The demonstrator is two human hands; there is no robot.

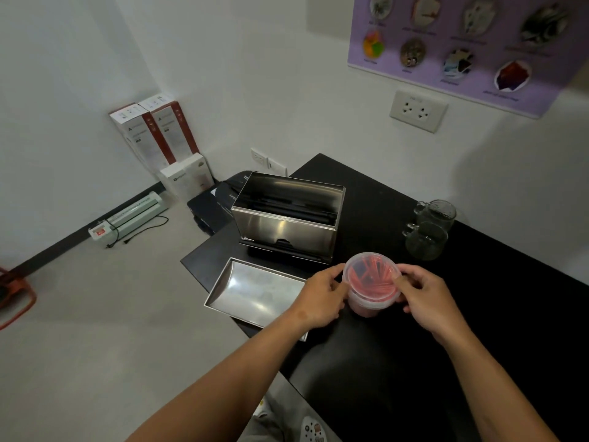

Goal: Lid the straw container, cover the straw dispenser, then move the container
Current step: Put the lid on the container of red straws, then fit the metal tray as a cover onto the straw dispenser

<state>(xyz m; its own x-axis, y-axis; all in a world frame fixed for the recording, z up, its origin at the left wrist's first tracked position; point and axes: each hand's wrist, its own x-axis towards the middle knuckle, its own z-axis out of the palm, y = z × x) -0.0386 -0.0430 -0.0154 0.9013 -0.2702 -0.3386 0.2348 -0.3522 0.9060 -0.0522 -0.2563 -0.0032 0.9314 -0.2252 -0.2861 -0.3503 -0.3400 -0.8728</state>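
Observation:
A round clear plastic straw container (371, 283) holding red straws stands on the black table (478, 314), with its clear lid (369, 267) on top. My left hand (322, 298) grips its left side and my right hand (424, 301) holds the right rim, fingers on the lid's edge. Behind it stands the steel straw dispenser (287, 224), open at the top with black straws inside. Its steel cover (255, 290) lies upside down at the table's near left corner, just left of my left hand.
Two glass mugs (428, 229) stand to the right of the dispenser. A black machine (216, 202) sits behind the table's left end. Boxes (156, 135) and a laminator (134, 215) are on the floor by the wall. Wall sockets (417, 111) are above.

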